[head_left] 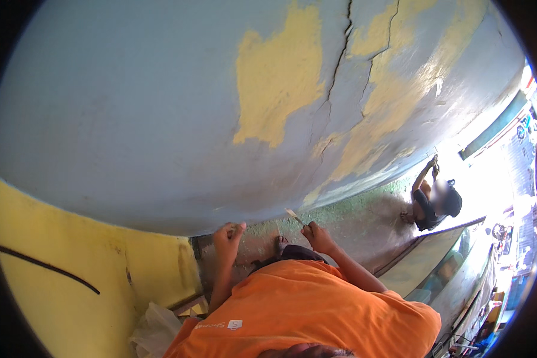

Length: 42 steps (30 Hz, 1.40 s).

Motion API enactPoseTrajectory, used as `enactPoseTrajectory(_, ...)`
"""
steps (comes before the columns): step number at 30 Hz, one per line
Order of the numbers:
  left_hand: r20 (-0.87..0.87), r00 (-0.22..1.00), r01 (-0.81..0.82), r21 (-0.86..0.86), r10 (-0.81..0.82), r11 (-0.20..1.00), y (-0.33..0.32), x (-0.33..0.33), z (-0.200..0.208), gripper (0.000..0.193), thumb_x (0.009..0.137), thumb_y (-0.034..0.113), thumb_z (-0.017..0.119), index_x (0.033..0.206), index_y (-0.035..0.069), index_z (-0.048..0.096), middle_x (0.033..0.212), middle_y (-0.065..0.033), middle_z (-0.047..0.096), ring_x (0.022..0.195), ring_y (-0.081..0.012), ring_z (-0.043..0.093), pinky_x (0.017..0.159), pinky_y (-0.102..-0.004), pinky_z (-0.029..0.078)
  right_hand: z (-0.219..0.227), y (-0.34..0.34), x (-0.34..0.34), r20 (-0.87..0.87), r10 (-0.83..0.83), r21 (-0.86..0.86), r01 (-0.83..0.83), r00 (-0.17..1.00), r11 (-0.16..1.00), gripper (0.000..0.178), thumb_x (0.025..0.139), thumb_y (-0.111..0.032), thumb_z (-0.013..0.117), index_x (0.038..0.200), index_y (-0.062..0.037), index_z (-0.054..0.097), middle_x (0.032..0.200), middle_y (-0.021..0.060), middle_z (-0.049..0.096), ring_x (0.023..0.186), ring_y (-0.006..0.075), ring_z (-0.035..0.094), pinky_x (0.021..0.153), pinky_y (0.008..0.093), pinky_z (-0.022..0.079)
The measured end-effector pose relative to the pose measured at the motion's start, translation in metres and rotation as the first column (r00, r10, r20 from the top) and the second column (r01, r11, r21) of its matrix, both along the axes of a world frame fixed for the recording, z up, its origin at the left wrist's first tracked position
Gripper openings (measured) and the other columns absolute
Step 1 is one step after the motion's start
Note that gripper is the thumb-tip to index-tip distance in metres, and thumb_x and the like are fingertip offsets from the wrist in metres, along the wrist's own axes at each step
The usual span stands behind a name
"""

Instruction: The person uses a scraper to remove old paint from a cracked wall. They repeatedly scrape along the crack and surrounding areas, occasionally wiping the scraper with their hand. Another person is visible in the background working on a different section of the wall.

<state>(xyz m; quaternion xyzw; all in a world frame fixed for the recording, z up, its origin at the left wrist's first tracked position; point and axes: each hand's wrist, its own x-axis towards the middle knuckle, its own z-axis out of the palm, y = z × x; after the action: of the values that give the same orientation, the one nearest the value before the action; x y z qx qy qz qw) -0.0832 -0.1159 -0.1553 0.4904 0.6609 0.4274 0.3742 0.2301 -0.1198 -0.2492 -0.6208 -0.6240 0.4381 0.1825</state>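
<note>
My right hand (320, 238) grips a slim flat-tipped tool (292, 213). Its pale end points toward the lower part of the grey-blue wall (149, 107); whether it touches is hard to tell. To the left, close to the wall's lower edge, my left hand (225, 240) has its fingers curled in and its thumb out. Anything inside those fingers is hidden. Long dark cracks (342, 53) run down the wall, among patches of bare yellow (278, 77).
A yellow wall (59, 262) with a dark cable (48, 269) meets the grey-blue one at left. A plastic bag (155, 330) lies beside me. At right, another person (429, 206) in dark clothes crouches by the wall, arms raised. The floor (364, 224) runs between us.
</note>
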Motion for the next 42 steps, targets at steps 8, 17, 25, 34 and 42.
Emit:
enactPoseTrajectory(8, -0.156, 0.965, 0.193, -0.131, -0.213, 0.972, -0.068, -0.011, 0.049, 0.034, 0.095, 0.035, 0.075, 0.104, 0.003, 0.078, 0.056, 0.0002, 0.042, 0.054, -0.0085, 0.037, 0.05, -0.0329, 0.032, -0.001, -0.081, 0.008, 0.202, 0.112, 0.024, -0.119, 0.973, 0.993, 0.046, 0.104, -0.043, 0.058, 0.106, 0.0033, 0.057, 0.085, 0.0329, 0.068, 0.086, 0.0546, 0.066, 0.072, 0.061, 0.05)
enactPoseTrajectory(17, -0.174, 0.964, 0.198, -0.044, -0.203, 0.979, -0.104, -0.005, 0.076, 0.036, 0.098, 0.038, 0.071, 0.112, 0.005, 0.077, 0.059, -0.0038, 0.048, 0.054, -0.0116, 0.043, 0.053, -0.0334, 0.037, 0.008, -0.164, 0.035, 0.262, 0.121, 0.053, -0.139, 0.957, 0.989, 0.045, 0.105, -0.041, 0.054, 0.106, 0.0031, 0.059, 0.094, 0.0315, 0.066, 0.092, 0.0537, 0.065, 0.077, 0.0587, 0.051)
enactPoseTrajectory(25, -0.224, 0.916, 0.302, -0.167, -0.334, 0.939, -0.13, 0.017, 0.057, 0.04, 0.097, 0.042, 0.071, 0.113, 0.006, 0.077, 0.074, -0.0087, 0.068, 0.065, -0.0163, 0.059, 0.063, -0.0359, 0.048, -0.02, -0.207, 0.052, 0.383, 0.245, -0.034, -0.251, 0.891, 0.967, 0.041, 0.107, -0.039, 0.05, 0.112, 0.0007, 0.061, 0.106, 0.0284, 0.066, 0.1, 0.0502, 0.065, 0.082, 0.0545, 0.054)
enactPoseTrajectory(34, -0.037, 0.816, 0.556, -0.224, -0.577, 0.8, -0.14, 0.044, 0.039, 0.034, 0.099, 0.035, 0.071, 0.114, 0.005, 0.078, 0.085, -0.0039, 0.074, 0.073, -0.0092, 0.058, 0.065, -0.0299, 0.048, -0.001, -0.231, 0.073, 0.295, 0.125, -0.147, -0.084, 0.947, 0.986, 0.049, 0.106, -0.044, 0.049, 0.111, 0.0037, 0.062, 0.107, 0.0312, 0.066, 0.104, 0.0517, 0.064, 0.089, 0.0571, 0.05)
enactPoseTrajectory(42, -0.229, 0.751, 0.611, -0.116, -0.619, 0.783, -0.099, 0.083, 0.047, 0.035, 0.098, 0.035, 0.07, 0.114, 0.004, 0.076, 0.078, -0.0101, 0.072, 0.065, -0.0132, 0.059, 0.062, -0.0345, 0.047, -0.056, -0.262, 0.106, 0.375, -0.238, -0.064, 0.281, 0.896, 0.958, 0.044, 0.105, -0.04, 0.051, 0.108, 0.0016, 0.063, 0.101, 0.0321, 0.066, 0.099, 0.053, 0.064, 0.085, 0.0587, 0.052)
